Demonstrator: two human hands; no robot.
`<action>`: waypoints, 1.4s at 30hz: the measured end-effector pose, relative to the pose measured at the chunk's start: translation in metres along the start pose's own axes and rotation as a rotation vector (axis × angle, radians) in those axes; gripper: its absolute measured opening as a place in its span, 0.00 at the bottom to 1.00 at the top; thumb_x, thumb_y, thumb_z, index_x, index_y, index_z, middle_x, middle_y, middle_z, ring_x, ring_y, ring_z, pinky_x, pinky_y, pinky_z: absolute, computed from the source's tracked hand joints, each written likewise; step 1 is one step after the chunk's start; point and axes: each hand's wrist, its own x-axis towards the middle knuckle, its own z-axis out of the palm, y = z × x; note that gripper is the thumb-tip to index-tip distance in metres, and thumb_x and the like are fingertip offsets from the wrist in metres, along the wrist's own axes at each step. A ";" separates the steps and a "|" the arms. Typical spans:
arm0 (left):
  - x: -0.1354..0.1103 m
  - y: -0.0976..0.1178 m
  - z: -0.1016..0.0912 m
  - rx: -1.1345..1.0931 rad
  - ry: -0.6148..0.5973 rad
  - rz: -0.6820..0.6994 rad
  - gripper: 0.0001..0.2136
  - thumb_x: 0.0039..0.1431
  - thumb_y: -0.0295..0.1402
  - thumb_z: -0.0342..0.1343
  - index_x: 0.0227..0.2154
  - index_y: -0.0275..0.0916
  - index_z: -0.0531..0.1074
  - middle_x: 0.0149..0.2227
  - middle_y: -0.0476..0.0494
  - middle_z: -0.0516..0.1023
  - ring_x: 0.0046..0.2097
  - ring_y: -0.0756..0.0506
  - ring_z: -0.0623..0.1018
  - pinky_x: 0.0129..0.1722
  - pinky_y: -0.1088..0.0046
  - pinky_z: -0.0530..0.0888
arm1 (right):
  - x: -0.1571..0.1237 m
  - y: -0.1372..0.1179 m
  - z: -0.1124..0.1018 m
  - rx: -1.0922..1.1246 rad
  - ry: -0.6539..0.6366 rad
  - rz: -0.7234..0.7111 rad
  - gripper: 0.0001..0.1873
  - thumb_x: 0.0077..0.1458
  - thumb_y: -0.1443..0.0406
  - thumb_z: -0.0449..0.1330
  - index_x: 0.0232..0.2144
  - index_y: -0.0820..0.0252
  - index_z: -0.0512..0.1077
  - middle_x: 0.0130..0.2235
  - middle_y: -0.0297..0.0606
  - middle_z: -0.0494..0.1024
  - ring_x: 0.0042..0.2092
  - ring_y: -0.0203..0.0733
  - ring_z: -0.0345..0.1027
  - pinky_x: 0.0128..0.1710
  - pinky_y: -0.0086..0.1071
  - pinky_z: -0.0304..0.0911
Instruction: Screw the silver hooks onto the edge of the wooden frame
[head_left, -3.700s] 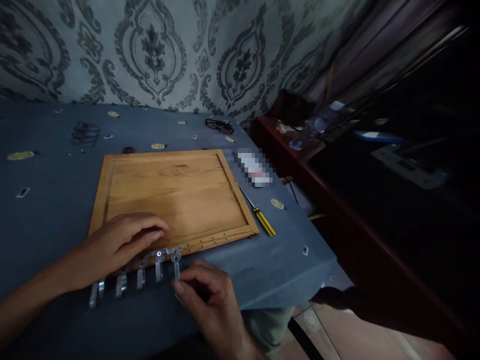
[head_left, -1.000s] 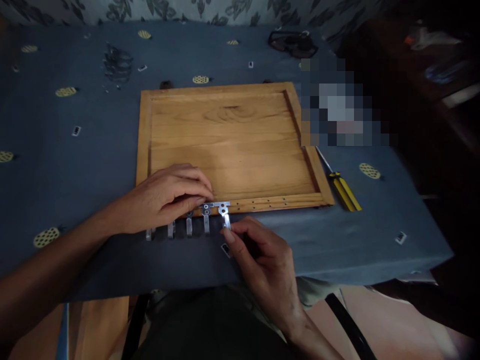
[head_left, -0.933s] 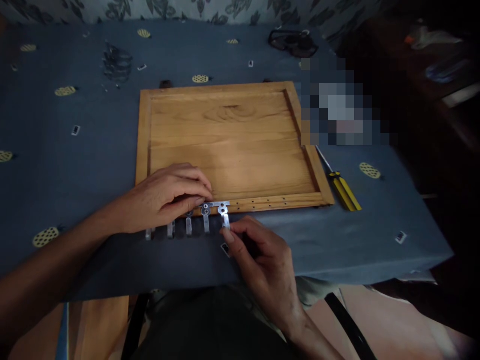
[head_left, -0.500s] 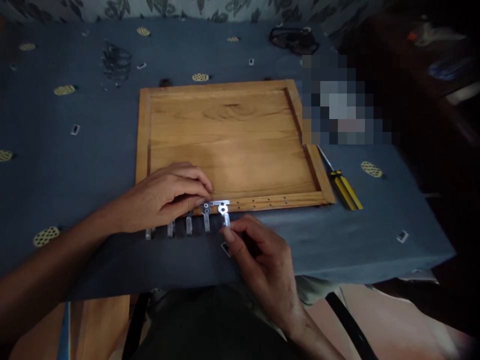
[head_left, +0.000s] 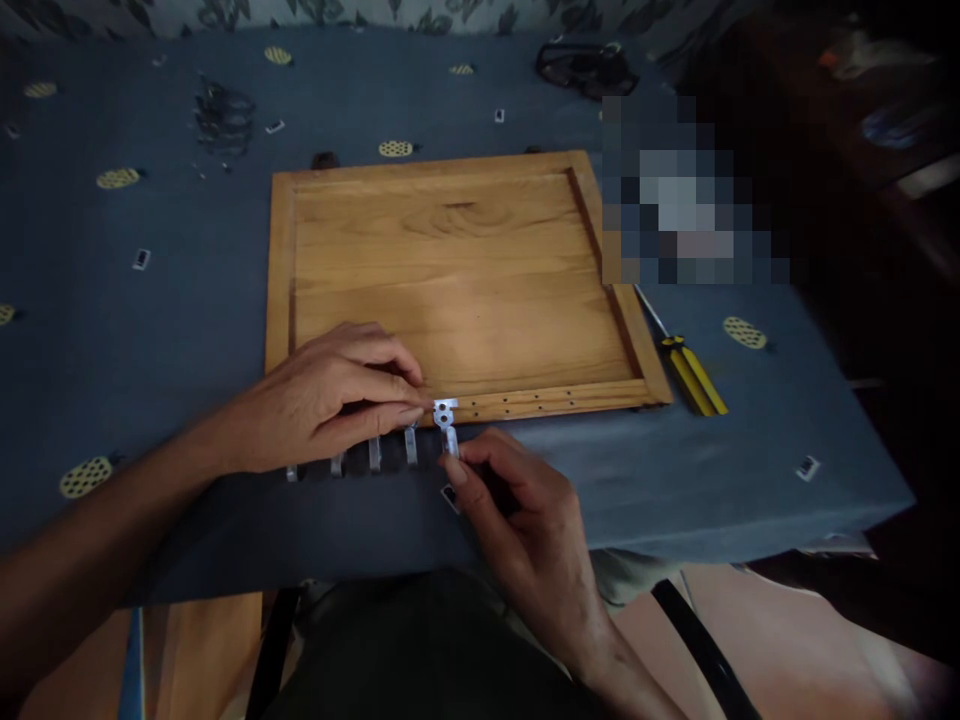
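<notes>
A framed wooden board (head_left: 457, 270) lies flat on the blue cloth. Along its near edge sits a metal hook rack (head_left: 409, 443) with several shiny hooks pointing toward me. My left hand (head_left: 330, 395) lies palm down over the left part of the rack, fingers curled and pressing it against the board's front rail. My right hand (head_left: 517, 510) is closed in a pinch at the rightmost hook (head_left: 447, 428), thumb and forefinger touching its lower end. A row of small holes runs along the rail to the right of the rack.
A yellow-and-black screwdriver (head_left: 686, 360) lies just right of the board. Dark glasses (head_left: 585, 65) rest at the far edge, a dark tangled item (head_left: 221, 110) at the far left. The table's near edge (head_left: 525, 560) runs right below my hands; dark furniture stands to the right.
The view tipped down from the wall onto the table. My left fingers slid right and now cover the second hook plate. My right hand stays pinched at the end hook.
</notes>
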 end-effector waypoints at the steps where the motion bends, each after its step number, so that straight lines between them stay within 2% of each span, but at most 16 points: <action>1: 0.000 0.000 0.000 -0.001 -0.003 -0.004 0.12 0.77 0.35 0.54 0.44 0.43 0.84 0.48 0.43 0.84 0.50 0.44 0.81 0.52 0.65 0.74 | 0.000 0.000 0.000 -0.001 -0.001 -0.001 0.11 0.71 0.65 0.60 0.32 0.57 0.74 0.28 0.28 0.70 0.28 0.31 0.62 0.28 0.28 0.56; 23: 0.000 0.002 -0.001 0.004 -0.022 -0.024 0.13 0.78 0.37 0.53 0.42 0.43 0.84 0.49 0.43 0.84 0.50 0.43 0.81 0.53 0.65 0.73 | 0.001 -0.002 -0.002 -0.017 -0.015 0.018 0.13 0.71 0.65 0.60 0.31 0.58 0.73 0.27 0.29 0.71 0.28 0.31 0.63 0.27 0.26 0.56; 28: -0.001 0.001 -0.001 0.019 -0.022 -0.007 0.13 0.78 0.37 0.53 0.44 0.44 0.84 0.49 0.43 0.84 0.50 0.43 0.81 0.52 0.65 0.74 | 0.002 -0.004 -0.004 -0.011 -0.024 0.039 0.13 0.71 0.64 0.60 0.31 0.58 0.73 0.27 0.28 0.71 0.28 0.31 0.63 0.27 0.27 0.57; 34: 0.000 0.001 -0.001 0.043 -0.013 0.028 0.13 0.79 0.36 0.53 0.52 0.43 0.83 0.49 0.42 0.83 0.51 0.44 0.81 0.53 0.67 0.73 | 0.002 -0.005 -0.003 0.003 -0.025 0.058 0.14 0.71 0.63 0.60 0.30 0.58 0.73 0.27 0.29 0.70 0.28 0.31 0.63 0.27 0.27 0.57; 38: 0.000 0.002 -0.001 0.071 -0.019 0.054 0.13 0.79 0.35 0.53 0.49 0.41 0.84 0.49 0.41 0.84 0.51 0.44 0.81 0.53 0.65 0.73 | 0.002 -0.004 -0.002 0.015 -0.028 0.069 0.14 0.70 0.63 0.60 0.30 0.58 0.73 0.27 0.29 0.71 0.28 0.32 0.63 0.28 0.28 0.57; 42: -0.003 0.004 0.001 0.094 -0.008 0.029 0.14 0.79 0.36 0.52 0.46 0.44 0.84 0.49 0.43 0.84 0.51 0.42 0.81 0.54 0.63 0.72 | 0.002 -0.004 -0.003 0.018 -0.024 0.080 0.15 0.70 0.62 0.60 0.29 0.58 0.74 0.26 0.29 0.70 0.27 0.33 0.62 0.28 0.29 0.57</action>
